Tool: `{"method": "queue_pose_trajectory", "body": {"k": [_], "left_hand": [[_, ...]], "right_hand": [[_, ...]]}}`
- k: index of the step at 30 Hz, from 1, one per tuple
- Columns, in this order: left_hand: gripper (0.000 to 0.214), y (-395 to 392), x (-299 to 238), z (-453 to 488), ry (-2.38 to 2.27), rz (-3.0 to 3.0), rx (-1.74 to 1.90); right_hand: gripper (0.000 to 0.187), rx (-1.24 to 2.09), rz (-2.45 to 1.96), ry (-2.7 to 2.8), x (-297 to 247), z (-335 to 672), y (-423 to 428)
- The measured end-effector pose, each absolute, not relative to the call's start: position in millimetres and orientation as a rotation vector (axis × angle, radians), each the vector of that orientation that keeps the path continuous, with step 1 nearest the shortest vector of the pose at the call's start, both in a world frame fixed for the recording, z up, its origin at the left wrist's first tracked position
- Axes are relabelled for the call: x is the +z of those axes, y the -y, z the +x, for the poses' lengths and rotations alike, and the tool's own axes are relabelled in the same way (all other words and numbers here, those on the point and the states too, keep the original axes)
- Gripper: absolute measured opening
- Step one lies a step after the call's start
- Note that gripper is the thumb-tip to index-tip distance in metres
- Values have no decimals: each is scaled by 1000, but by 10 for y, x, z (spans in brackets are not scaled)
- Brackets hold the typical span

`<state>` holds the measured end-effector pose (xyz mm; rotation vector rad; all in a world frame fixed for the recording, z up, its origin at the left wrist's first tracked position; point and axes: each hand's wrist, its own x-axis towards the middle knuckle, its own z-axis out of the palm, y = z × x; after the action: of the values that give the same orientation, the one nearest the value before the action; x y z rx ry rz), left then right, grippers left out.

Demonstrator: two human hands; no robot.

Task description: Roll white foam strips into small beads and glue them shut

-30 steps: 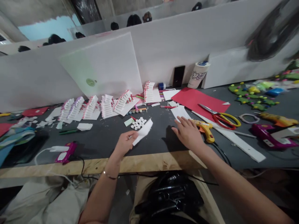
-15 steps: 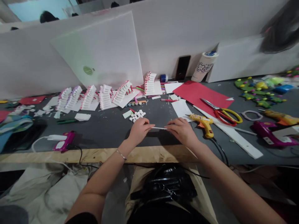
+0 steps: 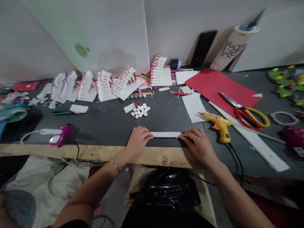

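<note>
A narrow white strip (image 3: 165, 134) stretches level between my two hands, just above or on the dark tabletop near its front edge. My left hand (image 3: 139, 138) pinches the strip's left end between thumb and fingers. At the other end, my right hand (image 3: 196, 141) grips it the same way. Beyond my left hand lies a small pile of white pieces (image 3: 140, 110), beside a pale green card (image 3: 129, 108). A yellow glue gun (image 3: 218, 124) rests to the right of my right hand.
Red-and-yellow scissors (image 3: 247, 112) lie on red paper (image 3: 218, 85), near a long white board strip (image 3: 263, 148). Several small white stair models (image 3: 104, 87) stand along the back. A tumbler (image 3: 231, 47) and a phone (image 3: 203, 47) lean at the wall. A purple power socket (image 3: 61, 135) sits left.
My hands have moved slightly apart and nearer the table's front edge. The strip now shows its wide face and more of its length. The head view has tilted down.
</note>
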<state>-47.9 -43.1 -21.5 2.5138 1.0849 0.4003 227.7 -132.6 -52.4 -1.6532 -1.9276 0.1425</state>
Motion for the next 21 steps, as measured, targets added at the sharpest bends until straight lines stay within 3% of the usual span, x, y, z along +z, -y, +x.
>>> {"method": "queue_pose_trajectory", "body": {"k": [10,21], "left_hand": [[25,421,-171,-459,-1305,2320,408],[25,384,-177,-474,-1321,2326,377]], "right_hand": [[25,121,-1875,1831,-439,2183,1341],[19,300,-1780,1639,-325,2243,1376]]}}
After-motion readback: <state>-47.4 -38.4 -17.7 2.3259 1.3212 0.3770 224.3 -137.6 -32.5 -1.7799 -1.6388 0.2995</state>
